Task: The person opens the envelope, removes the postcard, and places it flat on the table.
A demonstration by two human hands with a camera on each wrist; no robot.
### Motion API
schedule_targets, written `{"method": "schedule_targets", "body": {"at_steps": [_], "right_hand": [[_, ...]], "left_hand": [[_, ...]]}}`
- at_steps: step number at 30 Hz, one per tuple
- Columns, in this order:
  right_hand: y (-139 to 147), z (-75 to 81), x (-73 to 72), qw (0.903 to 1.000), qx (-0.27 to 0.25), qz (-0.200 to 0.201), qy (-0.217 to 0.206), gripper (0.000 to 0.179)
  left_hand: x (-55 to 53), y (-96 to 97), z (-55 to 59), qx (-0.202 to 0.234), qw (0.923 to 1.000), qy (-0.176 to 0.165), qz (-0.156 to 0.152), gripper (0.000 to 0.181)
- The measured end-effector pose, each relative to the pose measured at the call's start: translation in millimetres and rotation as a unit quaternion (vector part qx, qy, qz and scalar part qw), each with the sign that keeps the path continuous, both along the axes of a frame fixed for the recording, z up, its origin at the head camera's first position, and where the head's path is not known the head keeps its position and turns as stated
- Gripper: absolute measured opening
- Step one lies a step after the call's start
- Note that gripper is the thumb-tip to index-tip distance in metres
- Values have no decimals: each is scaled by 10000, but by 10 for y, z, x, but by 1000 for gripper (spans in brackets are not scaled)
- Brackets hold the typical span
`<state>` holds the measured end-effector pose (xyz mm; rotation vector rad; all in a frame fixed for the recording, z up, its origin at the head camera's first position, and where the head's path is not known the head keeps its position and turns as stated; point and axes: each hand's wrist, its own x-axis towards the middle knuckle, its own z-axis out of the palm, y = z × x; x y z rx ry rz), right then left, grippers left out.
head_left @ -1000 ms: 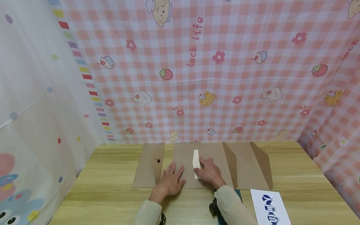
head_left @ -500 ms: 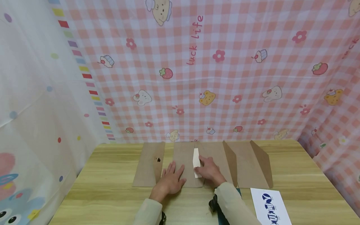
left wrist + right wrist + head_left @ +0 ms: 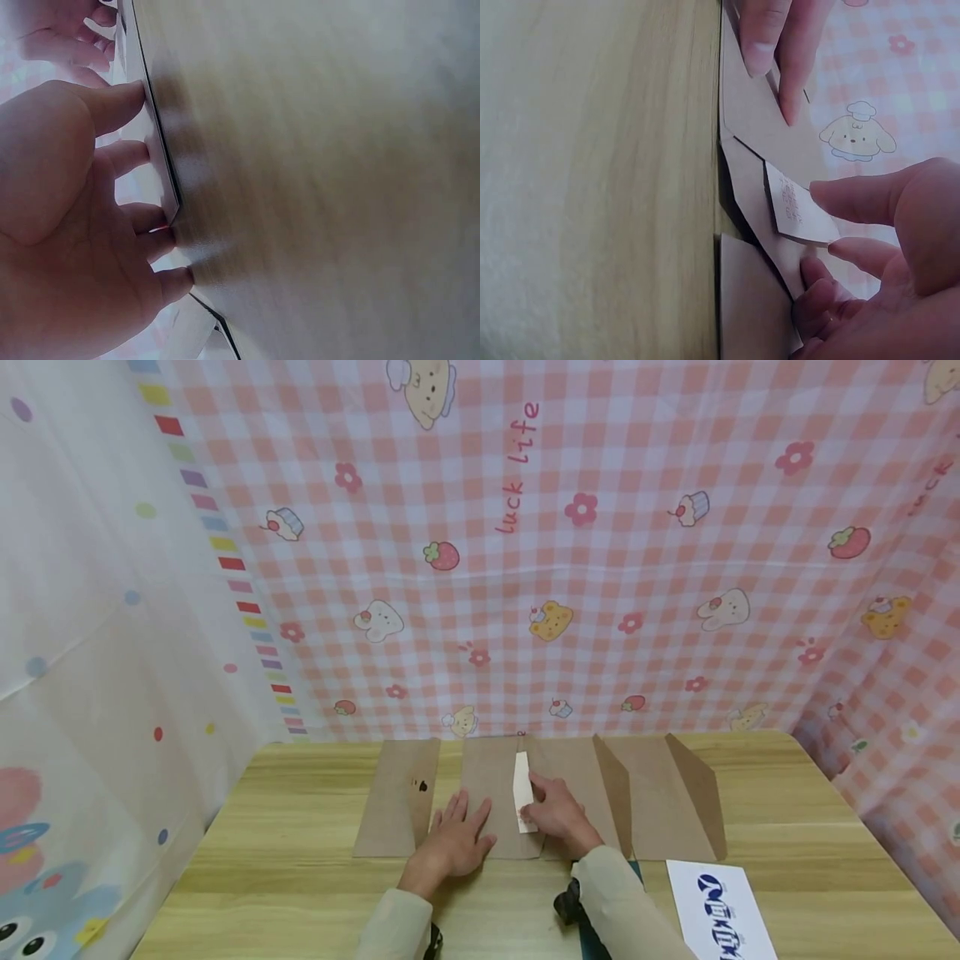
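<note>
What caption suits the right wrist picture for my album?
Right hand holding a red-printed slip over a brown envelope, left hand close by.

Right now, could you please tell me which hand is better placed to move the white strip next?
Probably the right: the right hand holds the white strip by its edge, while the left hand rests spread, touching the brown paper beside it.

- "luck life" in pinkish red on the checked cloth (image 3: 517,568), upper middle of the head view; "ck" far upper right.
- Blue lettering on the white card (image 3: 720,906), lower right: unreadable.
- Reddish print on the white slip (image 3: 799,206), right-wrist view's middle: too blurred.
</note>
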<state>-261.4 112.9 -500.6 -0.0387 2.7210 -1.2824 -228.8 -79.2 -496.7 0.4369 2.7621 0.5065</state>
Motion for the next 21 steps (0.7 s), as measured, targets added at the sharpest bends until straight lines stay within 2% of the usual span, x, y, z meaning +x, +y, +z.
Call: {"method": "schedule_targets", "body": {"at_steps": [5, 21], "right_hand": [[-1, 7, 24, 9999, -83, 19, 95, 77], [-45, 21, 48, 9994, -68, -283, -163, 76]], "left_hand": [[2, -1, 17, 4, 10000, 8, -20, 59], [11, 0, 31, 11, 9999, 77, -79, 58]]}}
